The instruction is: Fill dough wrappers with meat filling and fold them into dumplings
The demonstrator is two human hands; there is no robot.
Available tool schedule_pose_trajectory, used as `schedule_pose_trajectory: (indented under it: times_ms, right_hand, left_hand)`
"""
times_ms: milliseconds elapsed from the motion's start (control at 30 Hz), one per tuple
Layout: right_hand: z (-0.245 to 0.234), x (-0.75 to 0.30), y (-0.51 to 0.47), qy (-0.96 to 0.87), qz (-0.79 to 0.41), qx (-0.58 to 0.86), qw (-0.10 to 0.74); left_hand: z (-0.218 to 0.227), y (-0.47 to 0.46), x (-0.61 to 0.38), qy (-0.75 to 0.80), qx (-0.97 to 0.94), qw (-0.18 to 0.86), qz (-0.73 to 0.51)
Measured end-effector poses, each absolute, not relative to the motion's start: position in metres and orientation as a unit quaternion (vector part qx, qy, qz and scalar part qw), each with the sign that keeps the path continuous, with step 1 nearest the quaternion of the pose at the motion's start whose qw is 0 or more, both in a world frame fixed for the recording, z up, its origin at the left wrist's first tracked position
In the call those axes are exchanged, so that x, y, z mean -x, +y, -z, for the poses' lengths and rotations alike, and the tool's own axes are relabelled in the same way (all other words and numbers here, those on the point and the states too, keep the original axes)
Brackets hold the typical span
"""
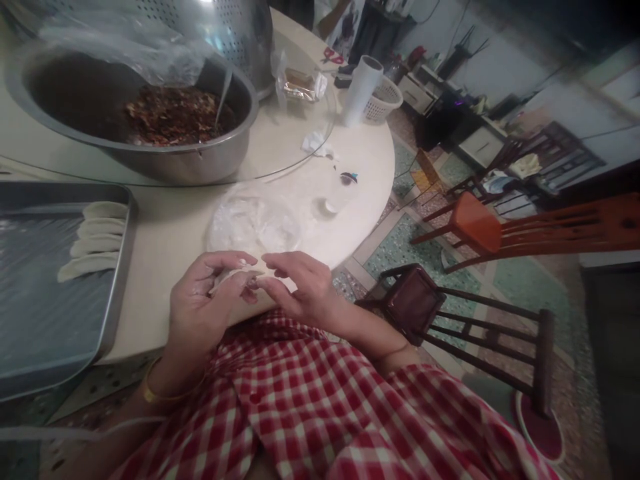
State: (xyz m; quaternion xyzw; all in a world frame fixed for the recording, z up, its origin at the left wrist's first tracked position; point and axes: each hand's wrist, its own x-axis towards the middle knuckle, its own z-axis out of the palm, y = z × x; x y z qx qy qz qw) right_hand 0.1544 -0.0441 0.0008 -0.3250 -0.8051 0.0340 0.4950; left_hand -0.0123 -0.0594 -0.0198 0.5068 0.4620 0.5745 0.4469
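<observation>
Both of my hands meet at the near edge of the round table, over my red checked lap. My left hand cups a pale dumpling, its fingers curled around the dough. My right hand pinches the dumpling's edge with thumb and fingers pressed together. Just beyond my hands lies a clear plastic bag holding a stack of white wrappers. Further back stands a large metal bowl with dark minced filling and a utensil stuck in it.
A metal tray at the left carries several folded dumplings. A perforated steel colander, a white roll and a small basket stand at the table's far side. Wooden chairs stand at the right.
</observation>
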Motion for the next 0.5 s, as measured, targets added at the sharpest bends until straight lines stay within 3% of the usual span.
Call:
schedule_pose_trajectory:
  times_ms: [300, 400, 500]
  right_hand:
    - [0.009, -0.152, -0.046, -0.814, -0.036, 0.340, 0.469]
    - [0.008, -0.157, -0.044, -0.764, -0.176, 0.367, 0.501]
    - [0.009, -0.156, -0.036, -0.570, -0.468, 0.397, 0.546]
  left_hand:
    - [0.020, -0.059, 0.010, 0.441, -0.488, 0.482, -0.579]
    - [0.016, -0.060, 0.012, 0.445, -0.484, 0.483, -0.578]
    - [0.011, -0.062, 0.012, 0.436, -0.525, 0.486, -0.547]
